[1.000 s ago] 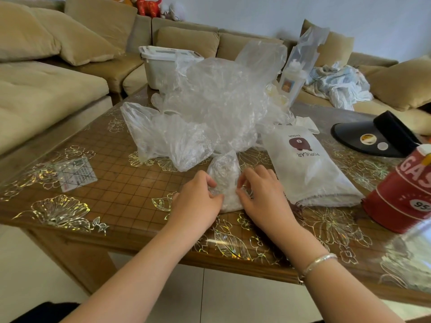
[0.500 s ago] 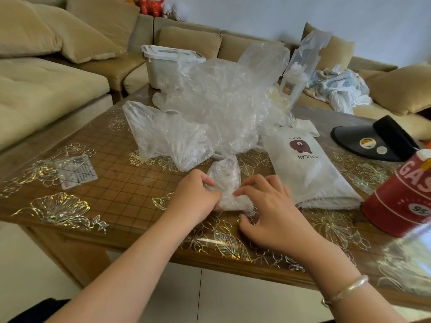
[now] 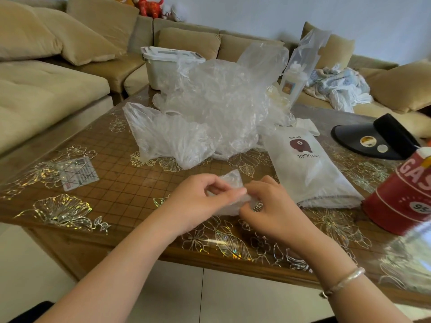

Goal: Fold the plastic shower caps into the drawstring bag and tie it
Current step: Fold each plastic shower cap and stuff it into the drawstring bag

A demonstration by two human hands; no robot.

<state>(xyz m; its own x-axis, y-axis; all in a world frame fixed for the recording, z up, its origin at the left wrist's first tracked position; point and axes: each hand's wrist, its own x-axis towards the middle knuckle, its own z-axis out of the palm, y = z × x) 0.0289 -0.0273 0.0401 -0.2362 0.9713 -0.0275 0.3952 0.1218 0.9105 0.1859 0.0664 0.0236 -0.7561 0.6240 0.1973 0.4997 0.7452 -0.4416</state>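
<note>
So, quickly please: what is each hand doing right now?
Left hand: pinches the folded shower cap.
Right hand: grips the same cap from the other side.

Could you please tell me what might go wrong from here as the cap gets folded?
The folded shower cap, pinched between the left hand and right hand, is slippery film and may spring open. The drawstring bag lies flat, apparently unopened, so inserting may need a freed hand. The red can stands near the right forearm.
</note>
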